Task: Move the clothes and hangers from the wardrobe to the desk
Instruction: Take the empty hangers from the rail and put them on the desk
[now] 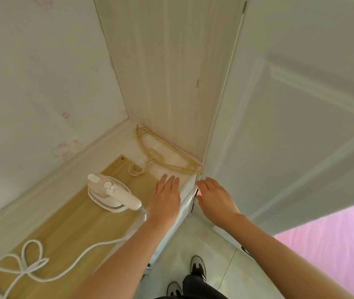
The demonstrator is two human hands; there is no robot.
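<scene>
Hands empty: left hand (167, 198) flat above desk (74, 223) edge, right hand (216, 200) loosely spread.

We are watching the white cord (42, 275) running off the frame at the lower left. Pink hangers (134, 172) are lying mostly hidden under the yellow hanger (171, 167), too covered for counting. A dark trouser leg (195, 285) is covering part of both shoes (197, 265). The wall's pale prints (68, 147) are blurring beyond recognition. We are not making out whether the fingertips of the right hand (215, 197) are touching the door (279, 147).
</scene>
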